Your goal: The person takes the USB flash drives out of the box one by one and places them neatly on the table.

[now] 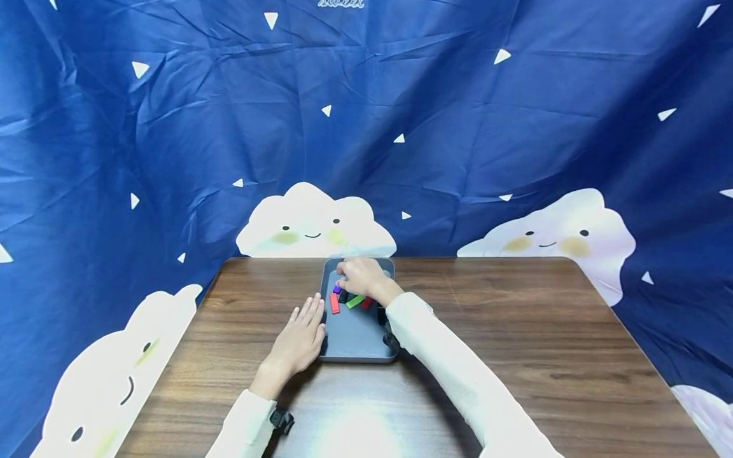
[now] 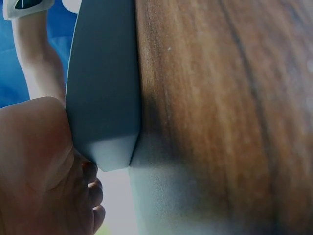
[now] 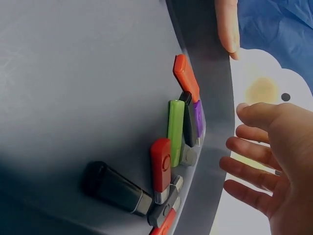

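Observation:
A grey shallow tray (image 1: 352,337) holds several USB flash drives. My left hand (image 1: 300,340) lies at the tray's left side, fingers extended along the rim; the left wrist view shows its palm beside the tray wall (image 2: 102,73). Above the tray's far end is my right hand (image 1: 364,278). In the right wrist view its fingers are spread and loosely bent, with nothing visible between them. Below it lie an orange-red flash drive (image 3: 186,76), a purple one (image 3: 197,117), a green one (image 3: 176,132), a red one (image 3: 161,164) and a large black one (image 3: 115,186).
The tray stands on a brown wooden table (image 1: 515,337), close to its far edge. Behind the table hangs a blue curtain (image 1: 435,127) with white clouds and triangles. A dark wrist device (image 1: 282,420) sits at the left sleeve.

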Tool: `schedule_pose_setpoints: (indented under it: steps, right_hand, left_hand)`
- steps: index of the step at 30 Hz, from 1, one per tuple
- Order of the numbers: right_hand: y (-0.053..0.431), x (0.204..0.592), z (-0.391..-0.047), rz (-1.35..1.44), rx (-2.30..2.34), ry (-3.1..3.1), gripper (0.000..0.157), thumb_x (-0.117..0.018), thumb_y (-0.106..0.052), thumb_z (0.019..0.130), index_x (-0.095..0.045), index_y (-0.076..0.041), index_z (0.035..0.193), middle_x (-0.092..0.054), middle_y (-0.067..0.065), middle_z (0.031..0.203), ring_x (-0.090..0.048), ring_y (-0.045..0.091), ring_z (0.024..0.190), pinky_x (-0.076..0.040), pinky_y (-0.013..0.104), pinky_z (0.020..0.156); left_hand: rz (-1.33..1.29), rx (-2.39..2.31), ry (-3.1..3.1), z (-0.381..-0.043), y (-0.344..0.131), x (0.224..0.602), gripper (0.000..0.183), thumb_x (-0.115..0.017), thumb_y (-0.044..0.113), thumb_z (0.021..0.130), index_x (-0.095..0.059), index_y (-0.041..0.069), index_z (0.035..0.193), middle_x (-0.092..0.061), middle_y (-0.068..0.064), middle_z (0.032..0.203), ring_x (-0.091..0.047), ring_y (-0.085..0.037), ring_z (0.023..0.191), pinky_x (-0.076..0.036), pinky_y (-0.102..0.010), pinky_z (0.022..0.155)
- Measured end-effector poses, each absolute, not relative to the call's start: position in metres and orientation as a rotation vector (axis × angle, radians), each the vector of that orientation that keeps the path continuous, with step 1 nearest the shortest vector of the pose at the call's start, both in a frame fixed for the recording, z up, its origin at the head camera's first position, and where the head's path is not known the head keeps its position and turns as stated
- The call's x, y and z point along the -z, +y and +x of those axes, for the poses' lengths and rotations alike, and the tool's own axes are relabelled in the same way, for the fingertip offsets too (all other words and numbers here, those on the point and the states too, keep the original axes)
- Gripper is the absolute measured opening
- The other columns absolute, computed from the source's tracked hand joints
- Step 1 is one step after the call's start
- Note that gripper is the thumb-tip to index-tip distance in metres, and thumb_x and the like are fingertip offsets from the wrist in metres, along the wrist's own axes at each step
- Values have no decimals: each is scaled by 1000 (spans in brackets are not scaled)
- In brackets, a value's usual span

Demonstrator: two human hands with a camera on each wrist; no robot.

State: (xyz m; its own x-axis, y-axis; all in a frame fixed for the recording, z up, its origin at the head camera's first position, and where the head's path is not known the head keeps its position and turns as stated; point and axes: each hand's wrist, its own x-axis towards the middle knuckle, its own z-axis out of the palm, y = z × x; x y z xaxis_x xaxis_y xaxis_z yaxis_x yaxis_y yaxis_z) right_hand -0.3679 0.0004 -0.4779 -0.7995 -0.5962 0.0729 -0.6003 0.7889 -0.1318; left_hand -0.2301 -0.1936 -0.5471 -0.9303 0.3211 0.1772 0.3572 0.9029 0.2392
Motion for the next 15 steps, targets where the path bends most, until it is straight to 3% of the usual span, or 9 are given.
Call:
schedule_pose_setpoints:
  steps: [15]
  right_hand:
    - [-7,491,-373,933,-187,-2989,39,-68,-39,104,-73,-16,135,-71,5,135,-69,25,121,-59,43,103]
  left_hand:
    - [-521,417,-2933,-231,-195,548,57,-42,24,113,-35,-3,164,-28,-16,175,-29,-36,163,-28,-59,132]
